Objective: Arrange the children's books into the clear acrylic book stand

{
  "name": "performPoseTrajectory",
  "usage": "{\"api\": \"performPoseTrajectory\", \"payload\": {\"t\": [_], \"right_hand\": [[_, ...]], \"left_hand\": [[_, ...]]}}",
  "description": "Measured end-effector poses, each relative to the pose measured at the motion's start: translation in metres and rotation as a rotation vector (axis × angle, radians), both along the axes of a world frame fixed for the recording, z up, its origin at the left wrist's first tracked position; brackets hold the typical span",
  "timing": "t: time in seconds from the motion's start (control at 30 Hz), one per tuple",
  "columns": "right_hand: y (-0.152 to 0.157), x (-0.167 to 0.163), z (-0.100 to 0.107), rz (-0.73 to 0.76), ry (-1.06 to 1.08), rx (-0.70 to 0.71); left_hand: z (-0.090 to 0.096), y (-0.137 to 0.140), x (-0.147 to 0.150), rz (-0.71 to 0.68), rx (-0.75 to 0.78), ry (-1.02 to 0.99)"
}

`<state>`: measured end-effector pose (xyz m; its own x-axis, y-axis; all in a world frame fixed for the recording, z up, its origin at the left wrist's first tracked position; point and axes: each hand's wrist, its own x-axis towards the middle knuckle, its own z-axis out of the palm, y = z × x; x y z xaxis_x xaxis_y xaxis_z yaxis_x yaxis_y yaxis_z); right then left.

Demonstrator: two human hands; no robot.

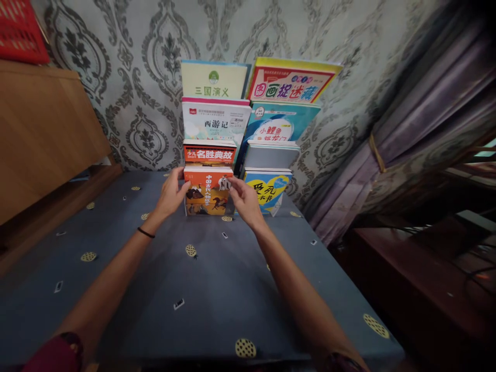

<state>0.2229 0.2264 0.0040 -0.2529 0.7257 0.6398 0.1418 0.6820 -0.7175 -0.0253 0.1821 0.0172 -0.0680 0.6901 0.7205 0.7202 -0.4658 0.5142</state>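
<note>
An orange book (pixel 207 194) with white lettering and dark horse figures stands upright in the lowest front place of the left column. My left hand (pixel 172 195) holds its left edge, with the thumb in front and the fingers partly hidden along the side. At its right edge, my right hand (pixel 246 200) grips with the thumb and fingers by the cover. Just behind rises another orange-red book (pixel 211 155), then a white book with a pink top edge (pixel 215 121) and a pale green-yellow book (pixel 213 80).
In the right column stand a blue-yellow book (pixel 267 188), a grey-covered book (pixel 269 156), a teal book (pixel 284 121) and a red-yellow book (pixel 294 82). A dark cloth (pixel 209 289) with pineapple prints covers the table. Around it are a wooden cabinet (pixel 42 139), red basket (pixel 21 33) and curtain (pixel 372 139).
</note>
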Motion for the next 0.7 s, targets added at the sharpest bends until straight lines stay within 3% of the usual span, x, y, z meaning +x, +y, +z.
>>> {"api": "performPoseTrajectory", "payload": {"t": [0.1,0.37,0.7], "right_hand": [[0.001,-0.001,-0.001,-0.026,0.003,0.016],[0.004,-0.002,-0.005,-0.030,0.011,0.014],[0.004,-0.003,-0.007,0.002,0.026,0.028]], "left_hand": [[-0.002,0.000,-0.001,-0.027,-0.043,-0.013],[-0.001,-0.017,0.012,0.124,-0.040,0.066],[-0.007,-0.020,0.017,0.119,-0.013,-0.025]]}}
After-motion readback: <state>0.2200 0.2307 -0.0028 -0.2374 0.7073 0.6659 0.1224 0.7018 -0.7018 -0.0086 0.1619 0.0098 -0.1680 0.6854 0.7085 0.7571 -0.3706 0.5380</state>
